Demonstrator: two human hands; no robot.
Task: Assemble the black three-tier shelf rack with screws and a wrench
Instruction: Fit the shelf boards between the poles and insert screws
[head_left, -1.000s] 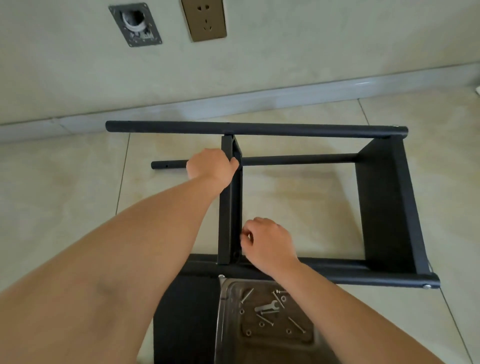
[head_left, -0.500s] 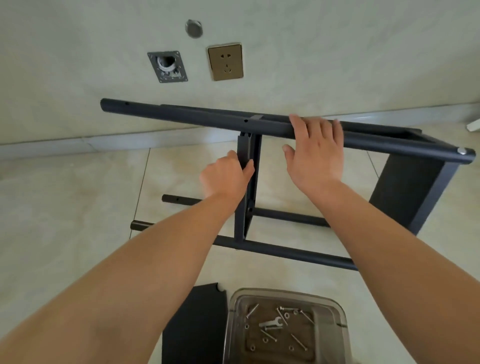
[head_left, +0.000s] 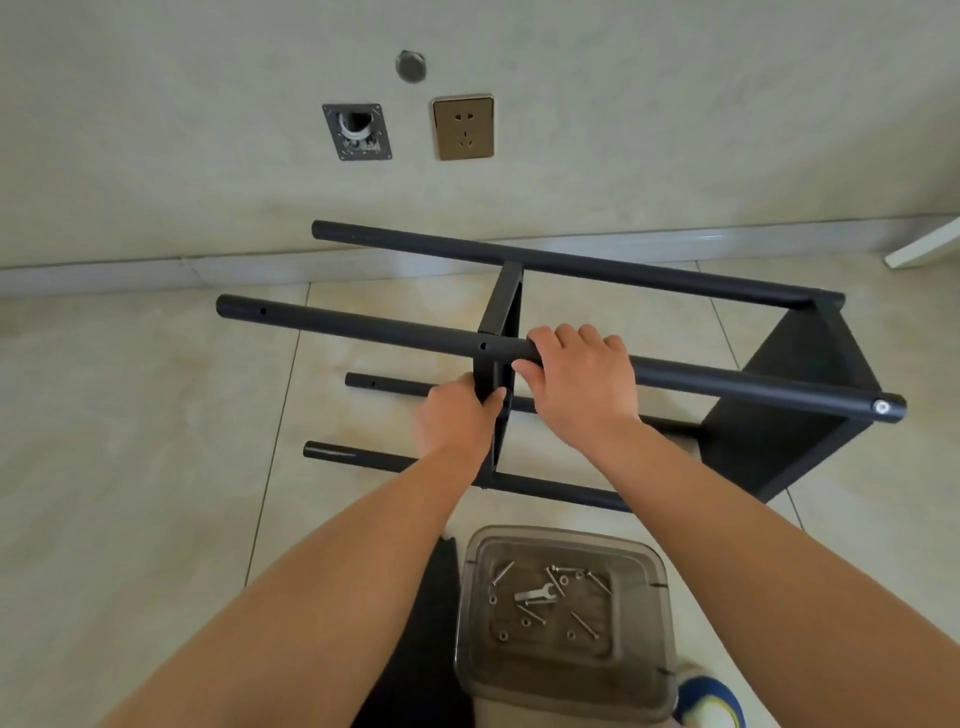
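The black rack frame (head_left: 795, 415) lies on its side on the tiled floor near the wall, probably so the screw holes in its poles face up within reach. One end panel closes the frame at the far right of the middle shelf panel (head_left: 501, 312), which stands on edge between the four poles and serves here as the landmark.

The nearest upper pole (head_left: 363, 327) crosses just in front of that panel's top edge, and an open hole in it sits right at the panel, unfilled; this joint looks not yet screwed. The right hand (head_left: 579, 379) is wrapped over this pole just right of the panel, fingers curled round it, seemingly to steady the frame. The left hand (head_left: 457, 415) grips the panel's near edge just below the pole, thumb hooked on the edge, likely nudging the panel until it lines up with the hole.

Below the panel, toward the person, a clear plastic tub (head_left: 563, 670) holds loose screws (head_left: 584, 623) and a small wrench (head_left: 535, 594), close for the next reach. A spare black panel (head_left: 426, 649) lies just left of the tub.
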